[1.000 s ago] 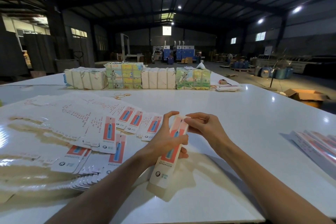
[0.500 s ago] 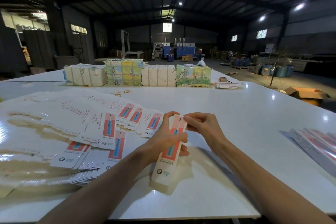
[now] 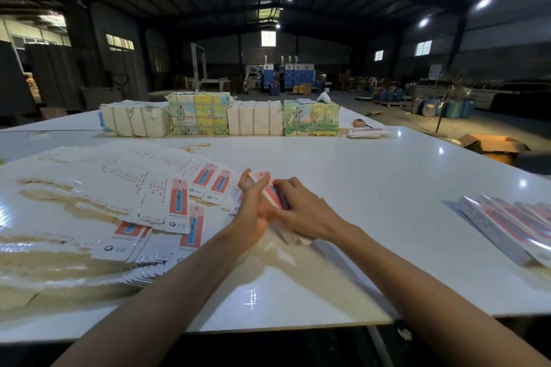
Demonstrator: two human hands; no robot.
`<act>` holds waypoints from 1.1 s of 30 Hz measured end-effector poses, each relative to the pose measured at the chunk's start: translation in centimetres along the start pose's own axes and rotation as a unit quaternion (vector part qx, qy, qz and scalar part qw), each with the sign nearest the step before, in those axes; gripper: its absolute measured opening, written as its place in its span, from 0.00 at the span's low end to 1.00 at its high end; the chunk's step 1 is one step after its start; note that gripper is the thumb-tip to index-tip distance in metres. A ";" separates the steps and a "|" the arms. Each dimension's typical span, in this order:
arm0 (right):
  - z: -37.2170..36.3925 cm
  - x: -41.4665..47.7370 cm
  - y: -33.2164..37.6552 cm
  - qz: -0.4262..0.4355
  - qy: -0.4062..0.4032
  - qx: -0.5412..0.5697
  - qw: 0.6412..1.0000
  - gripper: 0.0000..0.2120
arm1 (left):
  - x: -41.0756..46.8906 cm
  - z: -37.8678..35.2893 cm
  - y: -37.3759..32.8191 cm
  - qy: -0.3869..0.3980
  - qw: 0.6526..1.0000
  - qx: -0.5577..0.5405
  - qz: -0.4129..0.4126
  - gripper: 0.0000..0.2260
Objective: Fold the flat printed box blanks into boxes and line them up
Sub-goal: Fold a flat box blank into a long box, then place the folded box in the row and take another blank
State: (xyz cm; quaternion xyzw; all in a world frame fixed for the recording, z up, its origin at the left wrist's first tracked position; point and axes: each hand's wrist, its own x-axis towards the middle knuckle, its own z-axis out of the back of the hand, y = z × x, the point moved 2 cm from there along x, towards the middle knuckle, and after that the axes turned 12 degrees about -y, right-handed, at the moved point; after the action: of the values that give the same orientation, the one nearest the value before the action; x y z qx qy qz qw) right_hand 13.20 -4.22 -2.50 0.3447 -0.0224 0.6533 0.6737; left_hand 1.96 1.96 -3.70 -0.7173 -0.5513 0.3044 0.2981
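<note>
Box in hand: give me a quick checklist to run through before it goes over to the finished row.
1. Both hands on the box blank: ok. The left hand cups it from the left and the right hand presses on it from the right.
2. Box fully squared up: cannot tell, the hands cover most of it and the picture is blurred there.
3. End flaps tucked: cannot tell.
4. Finished boxes lined up on the right: ok, they lie side by side.
5. Bare table between the hands and that row: ok.
6. Flat blanks within reach on the left: ok, fanned out beside the left hand.
</note>
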 end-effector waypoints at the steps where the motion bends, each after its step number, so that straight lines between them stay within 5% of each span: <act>1: -0.1 -0.1 0.4 0.020 0.005 -0.041 0.999 0.36 | -0.2 -0.1 -0.1 0.010 1.000 0.008 0.012 0.22; 4: 0.1 -0.7 0.2 -0.001 -0.001 -0.045 0.999 0.23 | -0.5 -0.1 -0.7 0.072 0.994 0.076 0.040 0.24; 6: 0.8 -1.4 -0.7 -0.024 -0.027 -0.070 0.997 0.20 | -0.6 0.4 -1.5 0.090 0.961 0.258 -0.042 0.24; 7: 1.4 -1.9 -1.4 -0.041 -0.049 -0.095 0.993 0.20 | -0.5 0.8 -2.0 0.088 0.913 0.381 -0.118 0.23; 9: 3.1 -3.1 -3.7 -0.083 -0.091 -0.147 0.981 0.22 | 0.5 1.7 -3.2 0.063 0.746 0.605 -0.270 0.18; 11: 5.1 -4.5 -6.7 -0.125 -0.099 -0.200 0.967 0.22 | 1.9 2.7 -4.7 0.017 0.595 0.735 -0.325 0.13; 15: 10.2 -8.3 -12.6 -0.203 -0.090 -0.327 0.918 0.21 | 3.4 4.5 -7.6 -0.083 0.474 0.831 -0.279 0.08; 19: 14.3 -11.8 -15.9 -0.195 -0.068 -0.540 0.816 0.19 | 3.7 6.4 -9.7 -0.169 0.349 0.895 -0.219 0.14; 24: 17.4 -13.5 -17.5 -0.225 -0.029 -0.602 0.765 0.19 | 4.0 8.6 -10.7 -0.192 0.304 0.906 -0.221 0.22; 29: 18.7 -14.1 -17.9 -0.263 -0.025 -0.614 0.744 0.19 | 4.0 8.7 -10.8 -0.218 0.328 0.898 -0.196 0.24; 33: 16.6 -11.7 -15.6 -0.201 -0.081 -0.585 0.782 0.22 | 4.3 8.3 -11.6 -0.206 0.343 0.898 -0.181 0.43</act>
State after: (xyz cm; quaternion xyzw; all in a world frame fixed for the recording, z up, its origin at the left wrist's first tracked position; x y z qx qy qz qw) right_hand 32.42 -21.10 -2.22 -0.0673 -0.3848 0.3347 0.8575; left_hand -10.61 9.43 -0.62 0.1847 -0.1069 0.6936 0.6880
